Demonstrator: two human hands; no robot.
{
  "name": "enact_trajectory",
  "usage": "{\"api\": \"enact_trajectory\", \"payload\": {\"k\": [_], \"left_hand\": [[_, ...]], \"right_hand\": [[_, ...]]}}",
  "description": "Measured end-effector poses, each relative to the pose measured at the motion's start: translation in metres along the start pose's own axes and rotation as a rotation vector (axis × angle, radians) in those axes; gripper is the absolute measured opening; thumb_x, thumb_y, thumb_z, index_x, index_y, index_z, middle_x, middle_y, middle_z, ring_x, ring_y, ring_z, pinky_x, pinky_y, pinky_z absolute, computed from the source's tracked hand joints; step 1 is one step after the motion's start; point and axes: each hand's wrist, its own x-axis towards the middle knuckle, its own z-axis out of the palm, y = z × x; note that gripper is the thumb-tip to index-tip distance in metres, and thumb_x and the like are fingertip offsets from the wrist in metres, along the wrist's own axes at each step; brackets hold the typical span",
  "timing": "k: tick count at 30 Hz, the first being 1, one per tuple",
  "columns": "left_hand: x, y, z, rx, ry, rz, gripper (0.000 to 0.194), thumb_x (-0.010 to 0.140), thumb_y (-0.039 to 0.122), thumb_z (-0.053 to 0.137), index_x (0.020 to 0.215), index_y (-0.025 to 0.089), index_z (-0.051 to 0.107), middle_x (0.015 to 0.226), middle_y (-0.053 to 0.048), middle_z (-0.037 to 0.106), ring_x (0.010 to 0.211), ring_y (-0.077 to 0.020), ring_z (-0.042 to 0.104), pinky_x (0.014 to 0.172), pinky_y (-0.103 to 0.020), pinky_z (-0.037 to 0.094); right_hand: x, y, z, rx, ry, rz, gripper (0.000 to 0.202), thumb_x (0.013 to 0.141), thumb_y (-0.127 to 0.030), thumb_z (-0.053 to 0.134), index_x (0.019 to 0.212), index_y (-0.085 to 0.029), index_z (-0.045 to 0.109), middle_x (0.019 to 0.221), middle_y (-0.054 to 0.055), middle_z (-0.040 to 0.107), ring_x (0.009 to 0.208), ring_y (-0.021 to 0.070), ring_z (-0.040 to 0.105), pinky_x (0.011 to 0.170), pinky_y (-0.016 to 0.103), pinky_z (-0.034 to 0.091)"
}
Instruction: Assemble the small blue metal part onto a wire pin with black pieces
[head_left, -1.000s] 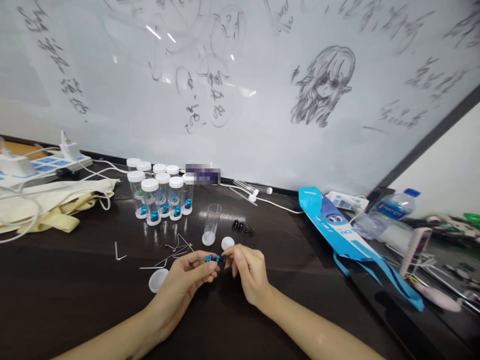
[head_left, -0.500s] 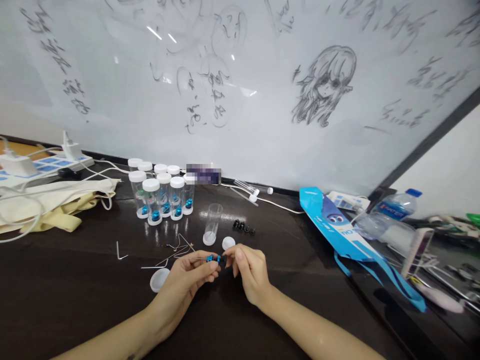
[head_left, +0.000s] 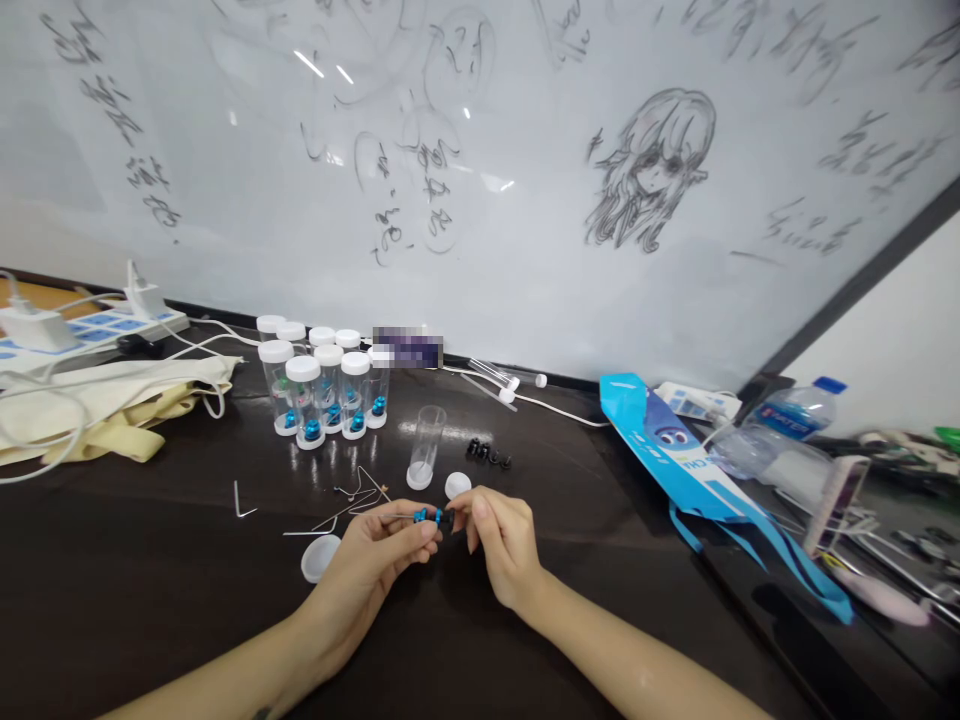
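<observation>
A small blue and black part [head_left: 429,516] is pinched between the thumb and fingers of my left hand [head_left: 386,548]. My right hand [head_left: 504,540] has its fingers bent together at the part's black end; whether they grip it is hard to see. Behind the hands stands an uncapped clear tube [head_left: 426,445], and a white cap [head_left: 457,486] lies just beyond my right fingers. A larger white lid [head_left: 320,558] rests beside my left wrist. Several small black pieces [head_left: 487,453] lie right of the tube. Thin bent wires [head_left: 361,492] lie behind my left hand.
Several white-capped tubes [head_left: 307,405] with blue parts stand at the back left. An L-shaped key [head_left: 238,500] lies nearer. Cream cloth [head_left: 112,405] and a power strip are at the left; a blue bag [head_left: 667,450] and a bottle [head_left: 806,410] are at the right. A whiteboard [head_left: 510,290] stands behind.
</observation>
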Motion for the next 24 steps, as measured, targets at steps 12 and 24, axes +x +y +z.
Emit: {"api": "enact_trajectory", "payload": {"k": [12, 24], "left_hand": [[0.0015, -0.0013, -0.0015, -0.01, -0.006, 0.006, 0.016, 0.069, 0.017, 0.083, 0.084, 0.015, 0.076, 0.067, -0.001, 0.071, 0.063, -0.0085, 0.061, 0.064, -0.017, 0.049], [0.0025, -0.0025, -0.0021, -0.008, -0.002, 0.008, 0.018, 0.068, 0.017, 0.083, 0.084, 0.015, 0.076, 0.069, -0.002, 0.073, 0.063, -0.0086, 0.062, 0.065, -0.017, 0.049]], "right_hand": [[0.0004, -0.0008, 0.0, 0.009, 0.006, -0.009, 0.037, 0.102, -0.025, 0.033, 0.094, -0.017, 0.068, 0.056, -0.001, 0.051, 0.057, 0.0154, 0.059, 0.062, 0.028, 0.046], [0.0, -0.0005, 0.0004, 0.006, 0.019, -0.012, 0.035, 0.102, -0.024, 0.034, 0.095, -0.018, 0.067, 0.057, -0.002, 0.051, 0.057, 0.0153, 0.058, 0.063, 0.028, 0.046]]}}
